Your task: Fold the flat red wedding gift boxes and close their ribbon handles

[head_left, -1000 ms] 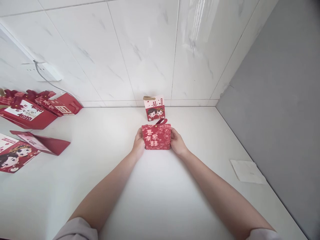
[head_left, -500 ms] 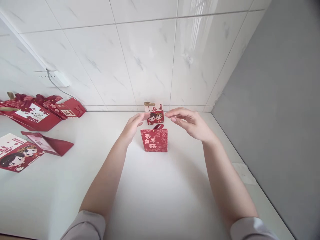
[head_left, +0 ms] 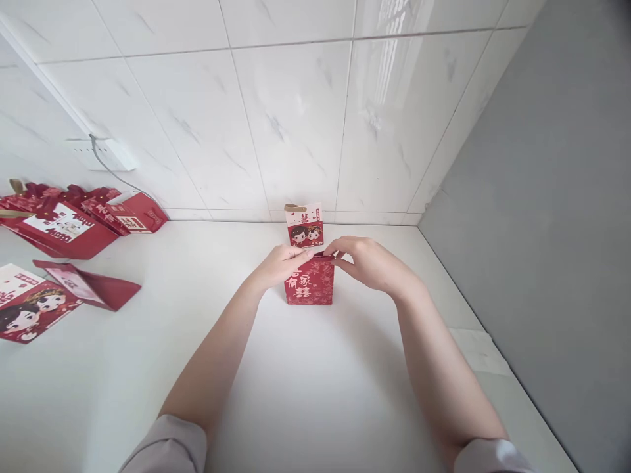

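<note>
A red gift box with pale Chinese lettering and a floral pattern stands upright on the white tabletop. My left hand is closed at its top left corner, the thumb lying across the upper front edge and the other fingers mostly out of sight behind. At the top right corner my right hand pinches the rim, its fingers curled over from behind and the thumb in front. Between the hands a narrow dark strip shows along the box's top. The ribbon loop cannot be made out.
Just behind stands a white and red box with two cartoon figures, close to the tiled wall. Several red boxes and a cartoon-printed box are at the left. A cable hangs from the wall socket. A grey panel borders the right.
Both hands have come down and closer together, from the air beside the box onto its top corners. The ribbon loop that stood up from the box is now covered.
</note>
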Tool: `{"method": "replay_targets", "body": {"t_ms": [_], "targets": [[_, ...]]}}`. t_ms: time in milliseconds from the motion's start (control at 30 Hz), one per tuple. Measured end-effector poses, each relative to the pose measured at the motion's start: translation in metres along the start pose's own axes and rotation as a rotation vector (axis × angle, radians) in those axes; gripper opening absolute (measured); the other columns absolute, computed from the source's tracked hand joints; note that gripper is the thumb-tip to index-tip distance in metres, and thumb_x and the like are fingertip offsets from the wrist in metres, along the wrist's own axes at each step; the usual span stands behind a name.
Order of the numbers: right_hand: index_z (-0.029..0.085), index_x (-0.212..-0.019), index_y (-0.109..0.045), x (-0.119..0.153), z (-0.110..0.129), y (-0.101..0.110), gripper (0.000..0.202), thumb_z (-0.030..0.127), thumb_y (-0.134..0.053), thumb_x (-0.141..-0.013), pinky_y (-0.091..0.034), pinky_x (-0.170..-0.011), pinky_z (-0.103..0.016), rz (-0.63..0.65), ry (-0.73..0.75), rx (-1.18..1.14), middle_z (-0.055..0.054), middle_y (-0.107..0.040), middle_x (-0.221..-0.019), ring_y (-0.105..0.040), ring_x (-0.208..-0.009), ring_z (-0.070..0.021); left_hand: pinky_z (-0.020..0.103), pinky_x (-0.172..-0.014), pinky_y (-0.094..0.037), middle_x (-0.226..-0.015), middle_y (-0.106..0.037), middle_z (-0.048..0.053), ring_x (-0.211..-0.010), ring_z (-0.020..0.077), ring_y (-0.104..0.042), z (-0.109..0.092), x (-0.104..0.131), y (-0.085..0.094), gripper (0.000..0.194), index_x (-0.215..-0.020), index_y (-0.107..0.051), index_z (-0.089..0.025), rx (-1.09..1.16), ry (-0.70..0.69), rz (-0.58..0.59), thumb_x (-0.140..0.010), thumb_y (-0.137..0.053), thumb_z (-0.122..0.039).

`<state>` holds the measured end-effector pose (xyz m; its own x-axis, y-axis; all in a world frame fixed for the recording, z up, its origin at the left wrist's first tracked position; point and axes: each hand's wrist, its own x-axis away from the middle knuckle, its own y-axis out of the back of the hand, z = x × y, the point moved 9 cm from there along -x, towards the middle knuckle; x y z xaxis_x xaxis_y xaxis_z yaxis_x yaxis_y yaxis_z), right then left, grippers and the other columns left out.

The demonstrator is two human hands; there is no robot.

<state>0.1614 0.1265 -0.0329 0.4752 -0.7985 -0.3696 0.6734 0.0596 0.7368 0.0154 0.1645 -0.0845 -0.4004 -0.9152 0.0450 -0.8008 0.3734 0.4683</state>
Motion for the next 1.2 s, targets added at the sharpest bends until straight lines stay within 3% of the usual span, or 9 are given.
{"method": "replay_targets", "body": {"t_ms": [167, 467, 633, 867, 1033, 1200], "targets": [[0.027, -0.094, -0.068, 0.001, -0.010, 0.001, 0.021, 0.015, -0.052, -0.088, -0.053, -0.072, -0.034, 0.022, -0.053, -0.044, 0.001, -0.073, -0.095, -0.068, -0.087, -0.0204, 0.027, -0.053, -0.017, -0.059, -0.027, -0.002, -0.052, 0.0104, -0.029, -0.001, -0.001, -0.004, 0.055, -0.058, -0.033, -0.018, -0.035, -0.026, 0.027, -0.084, -0.052, -0.063], [0.028, -0.097, -0.073, 0.004, -0.024, 0.002, 0.023, 0.018, -0.056, -0.086, -0.056, -0.073, -0.038, 0.036, -0.118, -0.087, -0.001, -0.076, -0.094, -0.071, -0.087, -0.0239, 0.027, -0.053, -0.020, -0.059, -0.030, -0.002, -0.052, 0.0106, -0.030, -0.002, 0.001, -0.007, 0.054, -0.060, -0.035, -0.019, -0.024, -0.013, 0.073, -0.083, -0.052, -0.064], [0.031, -0.109, -0.073, 0.009, -0.034, -0.001, 0.030, 0.021, -0.059, -0.085, -0.058, -0.075, -0.038, 0.138, -0.208, -0.148, -0.002, -0.075, -0.103, -0.071, -0.093, -0.0260, 0.026, -0.053, -0.023, -0.059, -0.035, -0.002, -0.053, 0.0106, -0.034, -0.003, 0.001, -0.009, 0.054, -0.060, -0.037, -0.018, -0.015, -0.019, 0.091, -0.084, -0.051, -0.064], [0.037, -0.128, -0.062, 0.019, -0.021, 0.001, 0.043, 0.025, -0.055, -0.087, -0.054, -0.087, -0.031, 0.320, -0.265, -0.173, 0.002, -0.069, -0.120, -0.063, -0.114, -0.0218, 0.024, -0.053, -0.031, -0.061, -0.048, -0.001, -0.055, 0.0111, -0.044, -0.010, 0.005, -0.008, 0.046, -0.064, -0.052, -0.017, -0.110, -0.032, 0.073, -0.084, -0.055, -0.058], [0.044, -0.146, -0.037, 0.032, -0.023, -0.005, 0.068, 0.025, -0.060, -0.085, -0.055, -0.078, -0.027, 0.508, -0.345, -0.219, -0.001, -0.064, -0.129, -0.057, -0.124, -0.0242, 0.026, -0.056, -0.042, -0.071, -0.064, 0.002, -0.063, 0.0166, -0.058, -0.017, 0.007, -0.008, 0.031, -0.080, -0.069, -0.018, -0.203, -0.059, 0.050, -0.076, -0.066, -0.048], [0.045, -0.149, -0.028, 0.040, -0.032, -0.006, 0.074, 0.030, -0.061, -0.085, -0.055, -0.075, -0.027, 0.560, -0.386, -0.209, -0.005, -0.061, -0.133, -0.054, -0.128, -0.0264, 0.028, -0.057, -0.045, -0.069, -0.065, 0.001, -0.063, 0.0171, -0.060, -0.015, 0.006, -0.008, 0.031, -0.083, -0.072, -0.017, -0.227, -0.060, 0.046, -0.077, -0.065, -0.047]]}}
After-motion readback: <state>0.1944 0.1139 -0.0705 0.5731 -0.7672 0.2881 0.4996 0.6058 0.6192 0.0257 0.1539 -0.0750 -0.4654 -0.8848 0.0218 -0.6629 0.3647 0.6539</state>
